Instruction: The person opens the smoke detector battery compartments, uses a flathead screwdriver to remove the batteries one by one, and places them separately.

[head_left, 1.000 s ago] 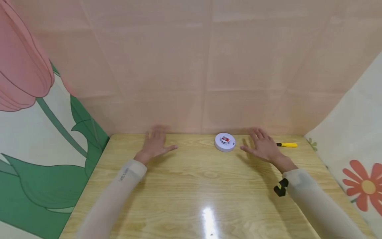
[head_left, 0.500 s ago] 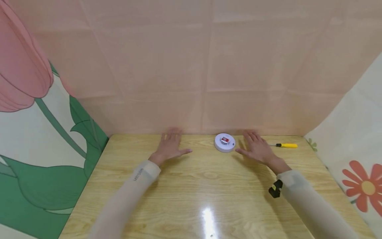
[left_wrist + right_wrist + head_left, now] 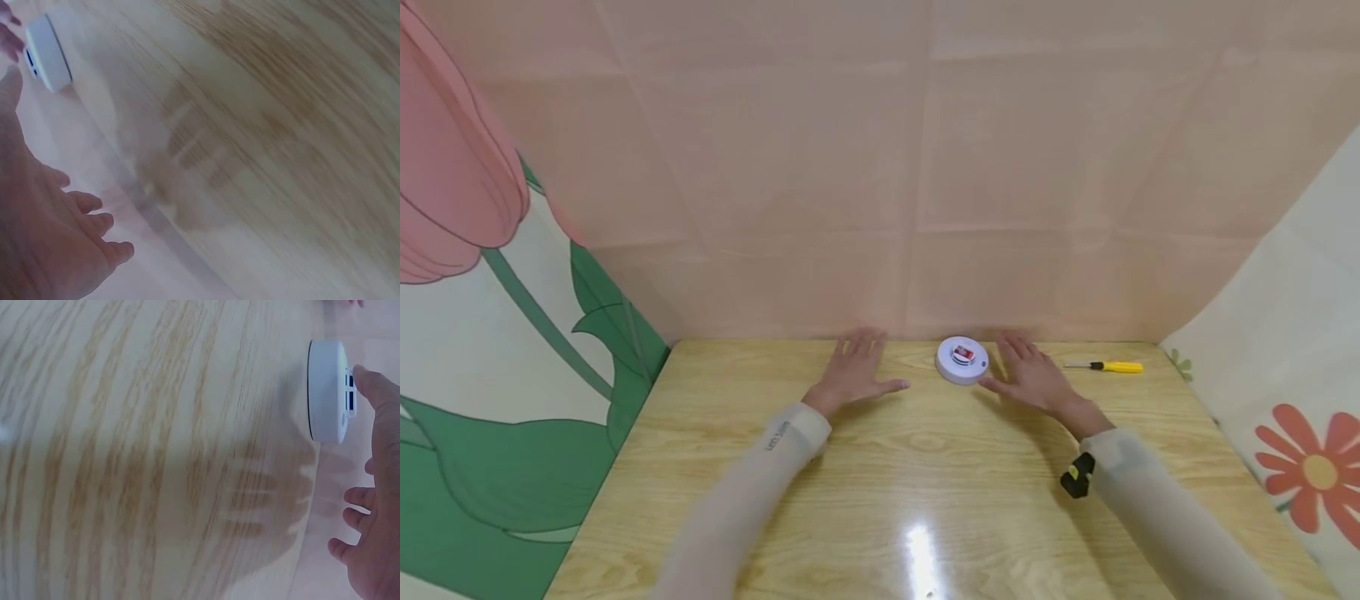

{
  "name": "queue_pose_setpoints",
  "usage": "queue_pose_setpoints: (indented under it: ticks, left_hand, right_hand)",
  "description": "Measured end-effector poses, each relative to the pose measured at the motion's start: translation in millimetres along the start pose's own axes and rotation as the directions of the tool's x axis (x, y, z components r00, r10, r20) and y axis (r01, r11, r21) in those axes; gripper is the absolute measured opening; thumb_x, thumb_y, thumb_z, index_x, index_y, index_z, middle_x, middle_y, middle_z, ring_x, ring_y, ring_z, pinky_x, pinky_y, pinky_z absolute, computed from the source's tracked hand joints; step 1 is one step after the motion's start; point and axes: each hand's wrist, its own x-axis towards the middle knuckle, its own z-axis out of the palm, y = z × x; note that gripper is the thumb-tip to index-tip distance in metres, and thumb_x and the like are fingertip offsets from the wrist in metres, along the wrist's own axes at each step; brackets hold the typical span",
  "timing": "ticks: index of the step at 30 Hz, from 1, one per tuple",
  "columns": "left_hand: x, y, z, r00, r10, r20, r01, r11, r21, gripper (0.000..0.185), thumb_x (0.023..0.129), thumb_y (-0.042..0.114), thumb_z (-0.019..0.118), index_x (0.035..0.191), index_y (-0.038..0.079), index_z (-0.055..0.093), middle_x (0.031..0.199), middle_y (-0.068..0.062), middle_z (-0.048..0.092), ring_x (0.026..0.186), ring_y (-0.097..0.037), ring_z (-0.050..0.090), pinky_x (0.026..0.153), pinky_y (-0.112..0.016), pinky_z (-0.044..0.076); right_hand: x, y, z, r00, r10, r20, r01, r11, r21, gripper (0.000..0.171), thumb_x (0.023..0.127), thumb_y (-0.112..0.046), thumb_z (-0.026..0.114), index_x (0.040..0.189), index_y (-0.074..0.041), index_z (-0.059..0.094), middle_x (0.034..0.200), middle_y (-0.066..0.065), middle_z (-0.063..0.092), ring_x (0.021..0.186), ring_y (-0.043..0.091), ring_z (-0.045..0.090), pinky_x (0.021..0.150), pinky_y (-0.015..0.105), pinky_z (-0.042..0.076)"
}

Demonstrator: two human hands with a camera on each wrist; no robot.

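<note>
A white round device is lying on the wooden table, a little right of the middle of the head view and close to the table's far edge, just in front of the pink wall. A small red and white part is showing on its top. It is sitting flat and nothing is holding it.

The left hand is hovering or resting palm down to the left of the device, near it but apart from it. Its fingers are spread and straight, pointing toward the wall, and the thumb is reaching out to the right. It is gripping nothing. In the left wrist view the hand is filling the lower left corner with relaxed fingers, and the device is appearing in the upper left corner, blurred.

The right hand is lying palm down just beside the device, on its right side. Its fingers are also spread and straight, and it is holding nothing. In the right wrist view the hand is at the right edge of the frame and its thumb is standing very near the rim of the device; I cannot tell if they are touching.

A yellow screwdriver is lying on the table further right, well apart from the right hand. Both arms are wearing pale sleeves, and a small black clip is hanging at the right one.
</note>
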Motion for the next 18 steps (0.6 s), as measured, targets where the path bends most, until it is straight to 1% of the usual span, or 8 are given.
queue_pose_setpoints:
  ticks: [3,8,13,16,18]
  left_hand:
    - [4.6,7.4,2.3,1.0,0.01,0.01,-0.01,1.0,-0.015,0.107,0.095,0.079,0.054,0.17,0.011,0.019,0.175,-0.015,0.022,0.162,-0.036,0.018,0.13,-0.062,0.013]
    - [12.8,14.7,7.0,0.999,0.022,0.036,-0.02,0.999,-0.034,0.106,0.096,0.079,0.053,0.17,0.012,0.019,0.175,-0.014,0.022,0.162,-0.036,0.018,0.13,-0.061,0.013]
    - [22.9,23.6,12.4,0.998,0.028,0.054,-0.025,0.999,-0.04,0.104,0.097,0.078,0.052,0.17,0.011,0.02,0.176,-0.012,0.022,0.163,-0.032,0.018,0.131,-0.058,0.014]
    - [27.9,30.0,15.3,0.997,0.018,0.079,-0.013,0.998,-0.062,0.103,0.098,0.077,0.051,0.17,0.011,0.018,0.177,-0.01,0.018,0.163,-0.03,0.015,0.132,-0.056,0.012]
    - [31.1,34.2,17.0,0.996,0.015,0.083,-0.009,0.997,-0.078,0.102,0.099,0.076,0.051,0.17,0.011,0.018,0.177,-0.01,0.018,0.163,-0.029,0.014,0.132,-0.055,0.012]
  right_hand:
    - [0.9,-0.6,1.7,1.0,-0.003,0.01,0.003,1.0,0.006,0.102,0.097,-0.061,0.067,0.165,0.004,0.026,0.167,0.031,0.03,0.15,0.057,0.031,0.111,0.079,0.035]
    - [4.5,-4.2,6.2,1.0,-0.006,0.016,0.005,1.0,0.027,0.102,0.097,-0.058,0.068,0.165,0.005,0.025,0.167,0.032,0.03,0.149,0.057,0.032,0.112,0.078,0.035]
    - [5.7,-7.0,11.8,1.0,0.007,0.016,-0.008,0.997,0.08,0.103,0.097,-0.055,0.07,0.165,0.004,0.022,0.165,0.034,0.032,0.147,0.058,0.035,0.112,0.077,0.036]
    - [6.3,-8.8,15.0,1.0,0.019,0.019,-0.021,0.993,0.113,0.104,0.096,-0.054,0.073,0.166,0.003,0.021,0.165,0.033,0.033,0.147,0.057,0.036,0.112,0.077,0.037]
    - [6.8,-10.2,16.1,1.0,0.019,0.019,-0.021,0.99,0.138,0.104,0.095,-0.051,0.075,0.166,0.003,0.021,0.164,0.034,0.034,0.146,0.058,0.036,0.112,0.077,0.037]
